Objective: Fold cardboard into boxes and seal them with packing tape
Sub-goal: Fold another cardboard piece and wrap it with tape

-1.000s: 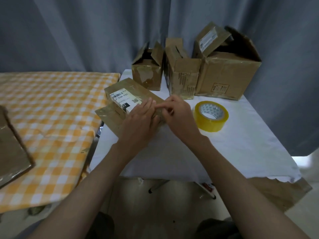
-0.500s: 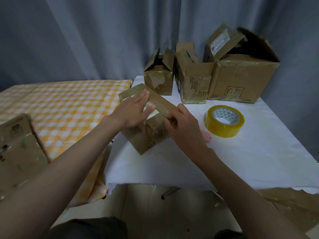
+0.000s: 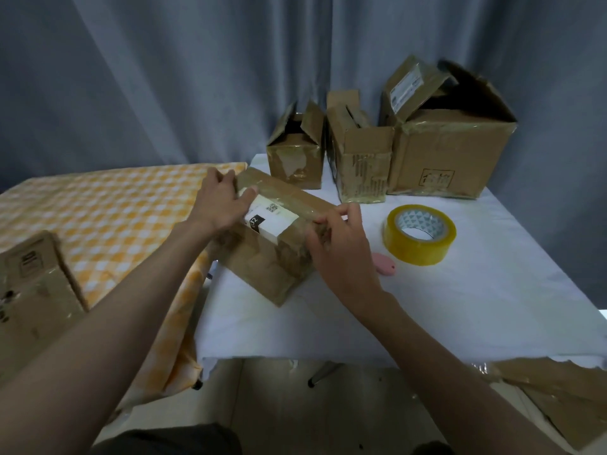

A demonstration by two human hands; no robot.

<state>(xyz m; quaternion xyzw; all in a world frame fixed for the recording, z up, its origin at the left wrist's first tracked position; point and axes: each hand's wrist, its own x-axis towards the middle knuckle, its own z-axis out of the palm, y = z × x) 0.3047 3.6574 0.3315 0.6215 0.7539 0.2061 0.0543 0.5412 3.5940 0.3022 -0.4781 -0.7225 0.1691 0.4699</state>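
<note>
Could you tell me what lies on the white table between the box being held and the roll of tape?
In the head view, a small pink object, partly hidden by the right hand, lies between the box and the tape roll.

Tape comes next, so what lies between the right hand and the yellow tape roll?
Nothing visible. The right hand grips the box; bare white tablecloth separates it from the tape roll. The pink object lies nearer, off that line.

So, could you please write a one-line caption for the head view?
Both hands, left and right, hold a cardboard box on the white table, tape roll nearby.
</note>
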